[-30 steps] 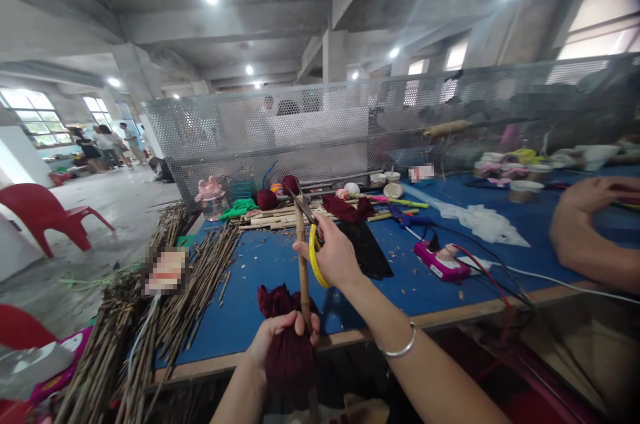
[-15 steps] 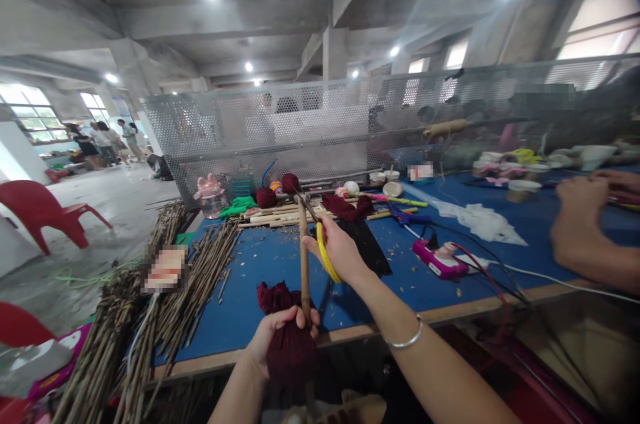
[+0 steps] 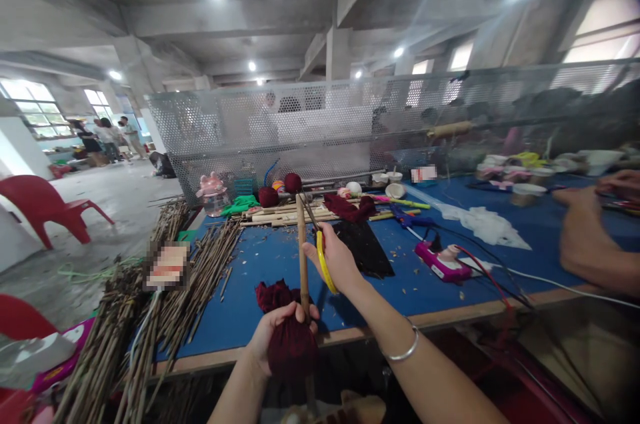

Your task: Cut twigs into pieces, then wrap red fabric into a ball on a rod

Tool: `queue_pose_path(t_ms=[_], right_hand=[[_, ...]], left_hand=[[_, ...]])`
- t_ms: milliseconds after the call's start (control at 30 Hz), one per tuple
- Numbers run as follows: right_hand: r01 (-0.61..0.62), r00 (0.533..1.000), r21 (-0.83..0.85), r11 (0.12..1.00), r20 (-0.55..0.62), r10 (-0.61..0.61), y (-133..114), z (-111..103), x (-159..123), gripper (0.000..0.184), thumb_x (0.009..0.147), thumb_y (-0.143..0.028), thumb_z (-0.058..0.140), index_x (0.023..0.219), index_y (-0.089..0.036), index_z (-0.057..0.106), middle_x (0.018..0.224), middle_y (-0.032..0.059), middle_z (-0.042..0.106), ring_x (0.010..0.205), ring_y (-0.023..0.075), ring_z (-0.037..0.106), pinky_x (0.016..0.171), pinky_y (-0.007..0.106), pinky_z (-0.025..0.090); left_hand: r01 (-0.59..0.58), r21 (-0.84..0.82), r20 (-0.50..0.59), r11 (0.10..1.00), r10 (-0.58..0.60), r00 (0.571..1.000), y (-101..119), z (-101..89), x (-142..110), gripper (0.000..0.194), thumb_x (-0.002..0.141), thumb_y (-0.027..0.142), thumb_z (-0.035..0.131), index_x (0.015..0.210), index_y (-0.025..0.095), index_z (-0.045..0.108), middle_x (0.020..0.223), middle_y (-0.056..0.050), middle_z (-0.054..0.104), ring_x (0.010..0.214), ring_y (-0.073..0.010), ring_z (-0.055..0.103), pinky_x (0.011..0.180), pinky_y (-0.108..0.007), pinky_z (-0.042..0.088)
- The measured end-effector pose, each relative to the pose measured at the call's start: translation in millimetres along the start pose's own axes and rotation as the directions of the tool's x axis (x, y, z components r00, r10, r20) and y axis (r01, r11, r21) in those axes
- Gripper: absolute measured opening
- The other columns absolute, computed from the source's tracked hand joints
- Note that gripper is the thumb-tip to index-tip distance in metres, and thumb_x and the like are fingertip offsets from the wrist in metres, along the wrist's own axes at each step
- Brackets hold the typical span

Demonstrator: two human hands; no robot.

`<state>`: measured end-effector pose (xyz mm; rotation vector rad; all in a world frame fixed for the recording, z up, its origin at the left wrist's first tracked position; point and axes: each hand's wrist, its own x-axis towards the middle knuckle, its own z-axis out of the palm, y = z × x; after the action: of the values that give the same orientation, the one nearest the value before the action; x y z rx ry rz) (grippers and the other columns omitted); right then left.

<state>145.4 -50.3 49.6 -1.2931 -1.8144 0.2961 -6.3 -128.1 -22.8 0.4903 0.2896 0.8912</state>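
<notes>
My left hand [image 3: 275, 327] is closed around the lower part of a bamboo stick [image 3: 302, 247] and the dark red cloth [image 3: 293, 351] bunched about it. The stick stands nearly upright over the table's front edge. In my right hand [image 3: 343, 261] is a pair of scissors [image 3: 325, 263] with yellow handles. Its blades point up and to the left, just right of the stick's top end; I cannot tell whether they touch it. More dark red cloth [image 3: 275, 295] lies behind my left hand.
Bundled thin sticks [image 3: 200, 284] cover the table's left end. Behind are dark red balls [image 3: 293, 183], cut bamboo pieces and red cloth [image 3: 350, 207]. To the right lie a blue glue gun [image 3: 403, 217], a purple power strip [image 3: 445, 261] with cables, and another person's arm [image 3: 590, 244].
The scissors have shifted slightly, from blades crossing near the stick's top to blades just right of it. My left hand keeps its hold, and the view has shifted slightly.
</notes>
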Motion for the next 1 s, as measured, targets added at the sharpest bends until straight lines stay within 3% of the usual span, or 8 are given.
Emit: queue_pose_path(t_ms=[167, 367, 500, 667, 833, 1000], right_hand=[[0.027, 0.999, 0.022, 0.999, -0.028, -0.026, -13, 1, 0, 0.048, 0.081, -0.047, 0.046, 0.117, -0.016, 0.041, 0.100, 0.0109, 0.059, 0.085, 0.0214, 0.059, 0.073, 0.031, 0.044], [-0.004, 0.998, 0.007, 1.000, -0.064, 0.004, -19, 5, 4, 0.042, 0.082, -0.047, 0.046, 0.110, -0.016, 0.047, 0.077, 0.0054, 0.061, 0.062, 0.0171, 0.056, 0.054, 0.023, 0.038], [0.005, 0.999, 0.025, 1.000, -0.047, -0.003, -10, 9, 3, 0.033, 0.082, -0.046, 0.047, 0.101, -0.019, 0.052, 0.062, 0.0007, 0.057, 0.053, 0.0150, 0.053, 0.051, 0.022, 0.035], [-0.006, 1.000, 0.153, 0.988, -0.007, 0.007, -7, 10, 0, 0.036, 0.085, -0.047, 0.039, 0.101, -0.017, 0.049, 0.067, 0.0023, 0.058, 0.056, 0.0149, 0.054, 0.052, 0.022, 0.038], [-0.007, 1.000, 0.073, 0.997, 0.025, 0.005, -16, 8, -3, 0.054, 0.083, -0.052, 0.040, 0.119, -0.012, 0.037, 0.076, 0.0062, 0.058, 0.066, 0.0191, 0.057, 0.061, 0.027, 0.042], [0.005, 1.000, 0.116, 0.993, -0.012, -0.003, -19, 6, -1, 0.043, 0.082, -0.052, 0.042, 0.106, -0.016, 0.046, 0.068, 0.0023, 0.057, 0.057, 0.0159, 0.054, 0.053, 0.022, 0.037]], left_hand=[[0.025, 0.017, 0.019, 1.000, -0.025, 1.000, -1, 2.8, 1, 0.027, 0.081, 0.025, 0.047, 0.064, 0.010, 0.061, 0.091, -0.008, 0.057, 0.075, -0.0172, 0.055, 0.067, -0.029, 0.042], [0.004, 0.035, 0.012, 0.999, -0.004, 1.000, -4, 3.9, 3, 0.027, 0.081, 0.025, 0.045, 0.064, 0.010, 0.060, 0.090, -0.008, 0.055, 0.073, -0.0176, 0.054, 0.061, -0.028, 0.041], [0.002, 0.031, 0.002, 1.000, -0.002, 1.000, -6, 2.9, 2, 0.026, 0.080, 0.026, 0.046, 0.063, 0.010, 0.058, 0.090, -0.008, 0.054, 0.072, -0.0166, 0.053, 0.062, -0.027, 0.040], [-0.002, 0.025, 0.005, 1.000, 0.002, 1.000, -7, 3.0, 1, 0.025, 0.080, 0.027, 0.049, 0.064, 0.010, 0.058, 0.091, -0.008, 0.052, 0.073, -0.0157, 0.052, 0.064, -0.027, 0.039], [-0.008, 0.021, 0.000, 1.000, 0.008, 1.000, -8, 3.7, 1, 0.027, 0.081, 0.027, 0.046, 0.063, 0.010, 0.058, 0.091, -0.008, 0.053, 0.073, -0.0158, 0.052, 0.063, -0.027, 0.039], [0.029, 0.049, 0.020, 0.998, -0.030, 0.999, -9, 0.3, -1, 0.027, 0.080, 0.026, 0.046, 0.063, 0.010, 0.058, 0.091, -0.009, 0.053, 0.071, -0.0155, 0.052, 0.063, -0.028, 0.039]])
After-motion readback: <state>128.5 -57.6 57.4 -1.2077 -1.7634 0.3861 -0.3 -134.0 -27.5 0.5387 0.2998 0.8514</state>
